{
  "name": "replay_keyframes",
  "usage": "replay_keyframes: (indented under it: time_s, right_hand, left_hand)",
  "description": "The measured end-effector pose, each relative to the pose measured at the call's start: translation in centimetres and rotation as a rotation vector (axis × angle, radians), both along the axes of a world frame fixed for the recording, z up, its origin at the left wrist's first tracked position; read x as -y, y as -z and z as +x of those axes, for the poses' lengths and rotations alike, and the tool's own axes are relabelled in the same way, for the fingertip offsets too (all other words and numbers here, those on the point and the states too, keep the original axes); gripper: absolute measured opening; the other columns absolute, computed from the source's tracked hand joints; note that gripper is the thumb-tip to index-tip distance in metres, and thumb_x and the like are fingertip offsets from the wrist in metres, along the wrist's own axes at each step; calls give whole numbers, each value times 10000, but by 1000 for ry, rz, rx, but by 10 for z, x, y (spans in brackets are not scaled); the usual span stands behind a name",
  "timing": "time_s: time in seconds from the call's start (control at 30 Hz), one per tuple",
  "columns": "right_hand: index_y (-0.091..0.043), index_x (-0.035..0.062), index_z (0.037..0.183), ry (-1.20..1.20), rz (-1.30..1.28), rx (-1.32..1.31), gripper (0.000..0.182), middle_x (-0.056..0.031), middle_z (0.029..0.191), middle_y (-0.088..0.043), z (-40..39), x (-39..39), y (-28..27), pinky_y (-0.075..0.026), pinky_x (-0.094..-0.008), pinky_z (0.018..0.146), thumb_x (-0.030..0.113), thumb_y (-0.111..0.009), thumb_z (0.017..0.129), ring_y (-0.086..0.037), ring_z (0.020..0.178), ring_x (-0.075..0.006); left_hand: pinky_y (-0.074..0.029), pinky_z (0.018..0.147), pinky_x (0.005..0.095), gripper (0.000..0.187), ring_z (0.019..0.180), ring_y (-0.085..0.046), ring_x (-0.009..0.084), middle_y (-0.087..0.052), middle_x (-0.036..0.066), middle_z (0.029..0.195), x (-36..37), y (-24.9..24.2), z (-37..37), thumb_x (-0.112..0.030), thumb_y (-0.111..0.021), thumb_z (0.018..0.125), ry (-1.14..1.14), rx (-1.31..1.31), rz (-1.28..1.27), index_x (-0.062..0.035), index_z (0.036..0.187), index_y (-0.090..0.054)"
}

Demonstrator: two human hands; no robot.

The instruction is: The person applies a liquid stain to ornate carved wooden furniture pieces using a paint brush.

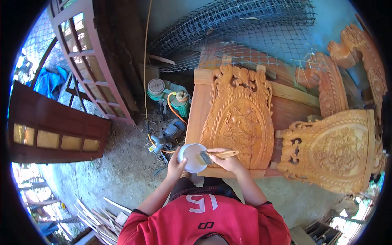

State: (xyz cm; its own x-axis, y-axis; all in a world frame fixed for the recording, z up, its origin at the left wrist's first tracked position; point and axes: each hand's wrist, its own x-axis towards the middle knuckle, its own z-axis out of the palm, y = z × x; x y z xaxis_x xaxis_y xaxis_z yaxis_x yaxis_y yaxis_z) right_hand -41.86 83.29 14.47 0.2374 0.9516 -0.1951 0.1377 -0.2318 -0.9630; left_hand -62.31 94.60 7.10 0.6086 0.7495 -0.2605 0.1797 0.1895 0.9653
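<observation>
My left hand (177,165) grips the side of a white plastic bowl (188,149), thumb over its rim. In my right hand (229,162) is a paintbrush (224,154) with a wooden handle, its bristles inside the bowl near the right rim. The bowl appears to hold a pale liquid. Just beyond my right hand, a carved wooden chair back (241,126) with scrollwork and an oval relief lies on a wooden bench (200,110). To the right sits a second carved chair back (335,153), lighter in tone.
Carved wooden armrests (332,87) lean at the right. Behind the bench lies a roll of black mesh (232,20). A green sprayer tank (167,96) with an orange hose and a power tool (161,143) rest on the floor left of the bench. Wooden door panels (61,143) stand at left; scrap sticks (100,220) lie lower left.
</observation>
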Motion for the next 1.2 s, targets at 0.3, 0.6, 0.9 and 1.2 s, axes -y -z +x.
replay_keyframes:
  time_s: [0.3, 0.6, 0.9, 1.2]
  right_hand:
    - [-615, 141, 1055, -476, -131, 341, 258, -85, 996, -634, 92, -40, 53, -482, -306, 766, 255, -554, 833, -610, 905, -214]
    - [-519, 118, 1173, 59, 368, 1323, 452, -134, 1096, -586, 208, -133, 67, -500, -378, 682, 24, -535, 732, -609, 869, -267]
    - [-604, 44, 1039, -589, -28, 369, 285, -150, 957, -633, 63, -63, 50, -493, -377, 713, 154, -529, 787, -608, 906, -284]
    - [-592, 167, 1103, 266, 209, 783, 250, -79, 957, -646, 214, -94, 56, -500, -357, 614, 191, -526, 863, -626, 756, -262]
  left_hand:
    - [-400, 909, 336, 490, 1097, -498, 232, -485, 174, 1215, 53, -6, 10, -218, -536, 872, -494, -311, 17, 11, 1278, -383]
    - [-335, 958, 315, 479, 1127, -443, 188, -475, 125, 1227, 89, -6, 43, -316, -435, 921, -646, -187, -222, 4, 1275, -399]
    - [-338, 951, 315, 463, 1112, -449, 194, -480, 123, 1203, 94, -1, 40, -331, -428, 922, -754, -216, -241, -9, 1255, -418]
    - [-334, 949, 313, 472, 1103, -446, 188, -477, 117, 1198, 106, 2, 42, -336, -438, 917, -705, -147, -376, -10, 1257, -413]
